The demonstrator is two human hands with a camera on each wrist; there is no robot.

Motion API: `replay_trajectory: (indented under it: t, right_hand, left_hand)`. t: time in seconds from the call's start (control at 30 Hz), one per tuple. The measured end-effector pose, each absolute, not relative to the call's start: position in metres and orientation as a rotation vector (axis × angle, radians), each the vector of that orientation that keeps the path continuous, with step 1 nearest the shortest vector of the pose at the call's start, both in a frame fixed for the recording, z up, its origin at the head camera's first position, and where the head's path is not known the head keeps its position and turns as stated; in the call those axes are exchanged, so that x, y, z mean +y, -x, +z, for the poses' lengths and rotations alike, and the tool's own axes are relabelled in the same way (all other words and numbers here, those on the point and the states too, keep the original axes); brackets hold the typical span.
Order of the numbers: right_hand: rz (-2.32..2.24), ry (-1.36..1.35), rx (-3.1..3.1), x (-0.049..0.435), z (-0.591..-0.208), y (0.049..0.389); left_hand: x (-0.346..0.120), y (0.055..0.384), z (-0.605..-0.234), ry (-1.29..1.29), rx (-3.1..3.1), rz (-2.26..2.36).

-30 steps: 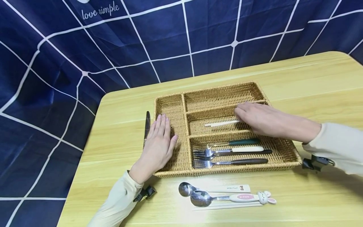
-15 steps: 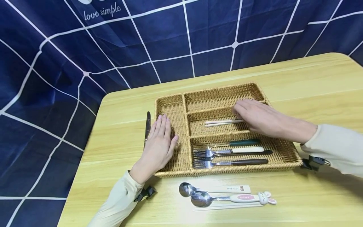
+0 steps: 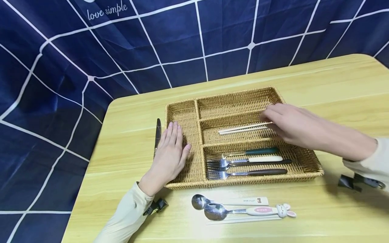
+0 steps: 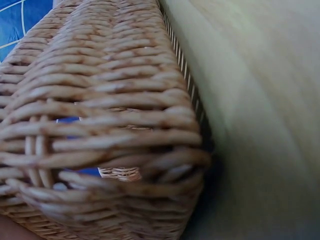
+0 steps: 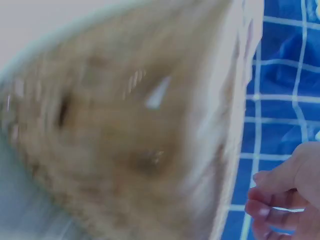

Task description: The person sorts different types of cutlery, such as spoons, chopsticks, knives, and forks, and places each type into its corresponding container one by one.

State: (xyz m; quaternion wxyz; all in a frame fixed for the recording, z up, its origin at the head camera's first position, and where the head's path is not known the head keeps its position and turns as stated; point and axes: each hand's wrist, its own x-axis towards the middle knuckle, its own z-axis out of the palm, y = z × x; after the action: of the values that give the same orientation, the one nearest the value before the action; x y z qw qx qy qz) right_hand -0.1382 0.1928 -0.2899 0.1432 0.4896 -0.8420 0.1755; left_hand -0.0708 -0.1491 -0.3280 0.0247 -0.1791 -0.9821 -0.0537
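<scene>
In the head view, my left hand lies with straight fingers over the left rim of the wicker cutlery tray. Above the right part of the middle compartment is my right hand. Pale chopsticks lie in that compartment, their right ends partly hidden by this hand. The right wrist view shows the right hand's fingers loosely bent, nothing visible between them. Several forks fill the front compartment, with green, white and dark handles. The left wrist view shows the tray's woven wall close up.
A table knife lies left of the tray, partly behind the left hand. Before the tray are a spoon with a bear print, a rabbit-handled spoon and white chopsticks. A blue checked cloth hangs behind the table.
My right hand has let go of the chopsticks and moved to the right, so more of their length shows. My left hand has stayed on the tray's rim.
</scene>
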Motion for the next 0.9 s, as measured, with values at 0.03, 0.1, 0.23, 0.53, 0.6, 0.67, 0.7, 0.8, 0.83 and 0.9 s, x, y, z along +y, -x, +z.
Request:
replay_trajectory:
  t: [0.03,0.1,0.23,0.53,0.6,0.67,0.7,0.8,0.83,0.9]
  right_hand:
    - [0.512,-1.426,-2.398,0.192,-0.289,0.131]
    - [0.506,-1.425,-2.366,0.188,-0.288,0.114]
    - [0.531,-1.424,-2.346,0.177,-0.288,0.077]
    - [0.599,-1.541,-2.317,0.163,-0.302,0.027]
    - [0.559,-1.545,-2.315,0.162,-0.307,0.018]
    - [0.537,-1.546,-2.310,0.161,-0.312,0.011]
    - [0.540,-1.553,-2.297,0.161,-0.316,0.008]
    - [0.562,-1.591,-2.243,0.158,-0.326,-0.001]
    - [0.567,-1.608,-2.218,0.157,-0.329,-0.003]
    - [0.559,-1.624,-2.197,0.156,-0.335,-0.007]
  left_hand:
    - [-0.149,0.071,-0.328,0.555,-3.036,-0.168]
    - [-0.149,0.071,-0.327,0.555,-3.038,-0.167]
    - [-0.149,0.071,-0.327,0.556,-3.037,-0.164]
    - [-0.149,0.070,-0.327,0.550,-3.045,-0.159]
    - [-0.149,0.070,-0.328,0.553,-3.043,-0.164]
    - [-0.148,0.071,-0.328,0.558,-3.038,-0.164]
    - [-0.148,0.071,-0.328,0.561,-3.035,-0.164]
    - [-0.148,0.071,-0.328,0.562,-3.036,-0.162]
    - [-0.148,0.071,-0.327,0.558,-3.041,-0.162]
    - [-0.149,0.070,-0.327,0.548,-3.052,-0.163]
